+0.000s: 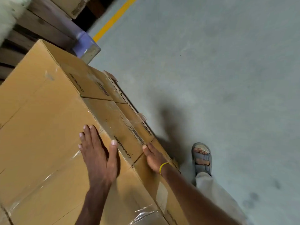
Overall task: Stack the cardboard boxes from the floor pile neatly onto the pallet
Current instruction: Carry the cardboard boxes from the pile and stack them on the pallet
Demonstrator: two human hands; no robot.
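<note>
My left hand (97,158) lies flat, fingers (86,137) straight, atop the cardboard box (45,114) at 9 o'clock. My right hand (153,159) touches its 3 o'clock side; I cannot tell its grip.

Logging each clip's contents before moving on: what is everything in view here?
cardboard boxes: several stacked, exact count unclear; brown; left and centre
far box: one; brown; top left, on the wood
wooden pallet: one; dark brown; top left
corner block: one; purple; pallet corner
floor line: one; yellow; top centre
floor: grey; right half
sandal: one; grey; on a foot, right of the boxes
trouser leg: one; pale; lower right
wristband: one; yellow; right wrist
left hand: flat on the top box
right hand: against the stack's side, fingers hidden
</note>
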